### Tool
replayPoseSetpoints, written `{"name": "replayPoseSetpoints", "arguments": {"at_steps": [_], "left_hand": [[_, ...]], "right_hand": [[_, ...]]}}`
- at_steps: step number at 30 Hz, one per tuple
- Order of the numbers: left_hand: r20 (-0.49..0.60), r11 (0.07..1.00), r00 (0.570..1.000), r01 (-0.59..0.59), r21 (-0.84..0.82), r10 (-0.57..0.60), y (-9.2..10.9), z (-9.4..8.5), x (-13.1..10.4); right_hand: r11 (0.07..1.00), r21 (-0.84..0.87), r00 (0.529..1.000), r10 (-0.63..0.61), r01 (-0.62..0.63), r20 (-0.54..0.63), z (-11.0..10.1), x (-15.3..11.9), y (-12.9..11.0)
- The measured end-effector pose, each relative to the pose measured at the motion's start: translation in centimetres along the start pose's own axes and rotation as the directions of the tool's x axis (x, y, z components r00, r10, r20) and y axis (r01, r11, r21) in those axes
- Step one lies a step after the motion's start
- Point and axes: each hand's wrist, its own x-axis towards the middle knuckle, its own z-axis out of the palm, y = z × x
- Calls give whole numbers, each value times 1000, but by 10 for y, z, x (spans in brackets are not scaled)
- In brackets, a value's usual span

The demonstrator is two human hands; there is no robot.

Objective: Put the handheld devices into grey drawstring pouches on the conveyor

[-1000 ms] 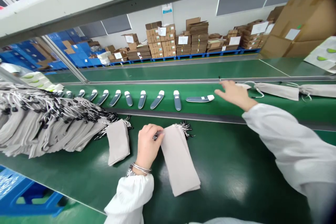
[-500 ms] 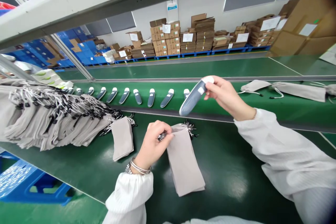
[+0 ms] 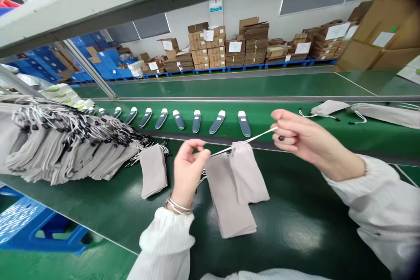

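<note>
A white drawstring [image 3: 260, 134] is stretched between my two hands, pinched at its left end by my left hand [image 3: 187, 170] and at its right end by my right hand [image 3: 303, 140]. From the string hangs a grey drawstring pouch [image 3: 250, 173], its top gathered and its body slightly bulged; what is inside is hidden. Behind and below it lies a flat stack of grey pouches [image 3: 226, 205]. Beyond my hands, a row of oblong blue-grey items with white ends, the nearest being this oblong item [image 3: 244, 123], lies on the green conveyor belt [image 3: 265, 118].
At the left is a large heap of grey pouches [image 3: 65, 153] with tangled cords, and beside it a small pouch stack [image 3: 153, 170]. More pouches, such as this long grey pouch [image 3: 387, 113], lie on the belt at right. A metal beam [image 3: 131, 0] crosses overhead.
The oblong item my right hand held is out of sight. A bulged pouch now hangs above the stack, its drawstring pulled taut between my hands. The row on the belt has shifted right.
</note>
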Motion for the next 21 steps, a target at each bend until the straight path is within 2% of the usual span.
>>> {"name": "replayPoseSetpoints", "arguments": {"at_steps": [2, 3, 5, 6, 7, 8, 9, 11, 12, 13, 14, 16, 19, 21], "left_hand": [[112, 969, 993, -74, 234, 48, -13, -3, 2], [155, 926, 986, -114, 361, 61, -20, -5, 3], [201, 813, 978, -167, 557, 62, -33, -10, 3], [211, 763, 975, -183, 620, 62, -38, -12, 3], [221, 719, 973, -202, 665, 68, -42, -14, 2], [232, 676, 969, -228, 701, 86, -44, -15, 1], [246, 632, 963, -260, 730, 113, -45, -16, 0], [268, 545, 946, -324, 773, 183, -44, -16, -2], [282, 506, 935, -353, 787, 215, -43, -15, -3], [294, 477, 926, -375, 795, 238, -42, -14, -5], [296, 463, 921, -384, 799, 252, -41, -13, -6], [274, 476, 931, -360, 802, 242, -41, -12, -7], [253, 558, 953, -304, 772, 169, -41, -16, -6], [296, 632, 946, -313, 709, 136, -39, -20, -5]], "right_hand": [[987, -7, 974, -162, 163, -157, -17, 7, -16], [959, -63, 929, -285, 278, -235, -26, 14, -22], [828, -325, 765, -552, 457, -331, -44, 35, -26], [730, -504, 687, -654, 462, -317, -53, 49, -24], [619, -678, 651, -710, 396, -268, -61, 64, -18], [504, -818, 669, -713, 278, -212, -69, 79, -10], [390, -910, 729, -662, 139, -172, -75, 94, 2], [211, -971, 876, -441, -110, -195, -82, 122, 29], [157, -968, 918, -319, -196, -237, -84, 134, 43], [131, -958, 937, -212, -256, -279, -84, 144, 57], [129, -947, 942, -132, -293, -309, -84, 152, 68], [161, -933, 941, -50, -322, -334, -83, 163, 84], [229, -921, 945, -17, -316, -328, -80, 170, 88], [289, -911, 946, -52, -294, -321, -72, 167, 81]]}}
